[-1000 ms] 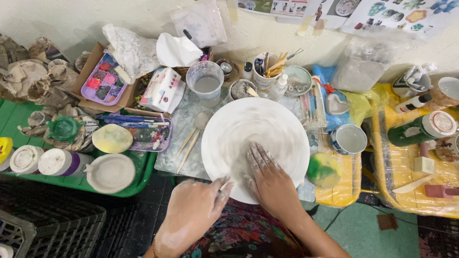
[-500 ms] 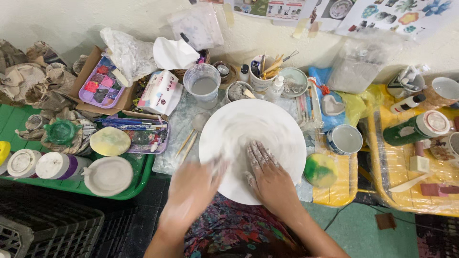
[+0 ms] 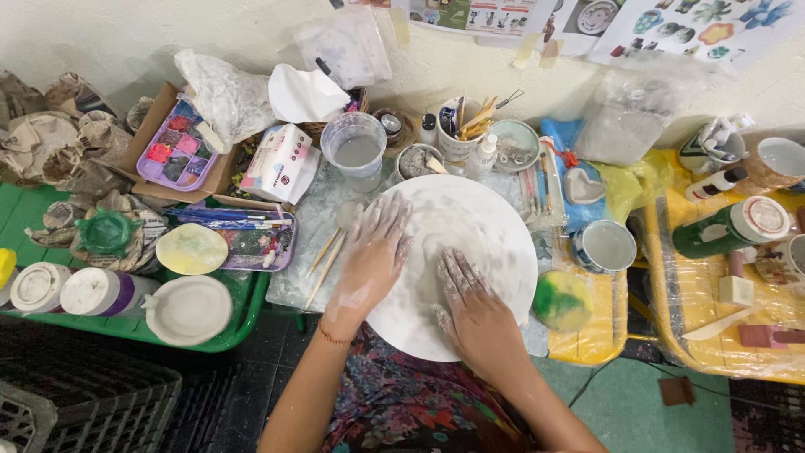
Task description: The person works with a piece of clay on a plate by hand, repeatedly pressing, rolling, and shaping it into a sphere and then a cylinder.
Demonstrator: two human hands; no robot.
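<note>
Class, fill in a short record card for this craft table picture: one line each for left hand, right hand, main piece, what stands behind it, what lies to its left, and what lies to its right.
Left hand: left hand flat on the left part of the white plate, fingers spread, dusted white.
Right hand: right hand flat on the plate's lower middle.
Main piece: large round white plate on the table.
Behind: clear cup of cloudy water; pot of brushes and tools.
Left: purple paint palette; green tray with lidded jars.
Right: yellow-green sponge; empty mug.
</note>
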